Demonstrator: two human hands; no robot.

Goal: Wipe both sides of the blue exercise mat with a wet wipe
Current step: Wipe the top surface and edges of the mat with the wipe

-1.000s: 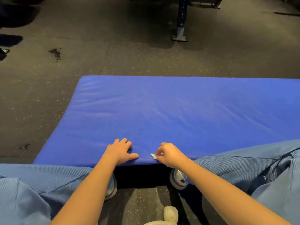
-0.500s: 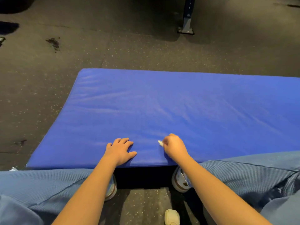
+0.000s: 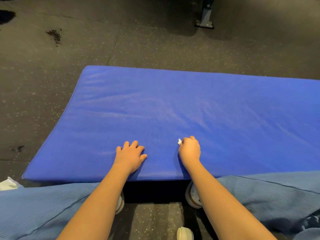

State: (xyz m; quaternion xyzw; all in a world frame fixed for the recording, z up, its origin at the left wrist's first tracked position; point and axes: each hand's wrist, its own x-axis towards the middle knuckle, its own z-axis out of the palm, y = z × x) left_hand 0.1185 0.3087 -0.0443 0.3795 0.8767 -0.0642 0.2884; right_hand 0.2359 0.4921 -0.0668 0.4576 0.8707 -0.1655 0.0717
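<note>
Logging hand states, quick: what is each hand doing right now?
Left hand: open, resting on the blue mat.
Right hand: closed around the wet wipe, on the mat.

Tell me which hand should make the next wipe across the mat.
Right. The right hand grips the wipe on the mat; the left hand holds nothing and rests flat by the mat's near edge.

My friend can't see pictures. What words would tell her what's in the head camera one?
A person's right hand grips a white wet wipe against the near part of a blue exercise mat, while the left hand rests on it nearby. The mat lies on a dark speckled floor, with blue trouser legs at the bottom.
</note>
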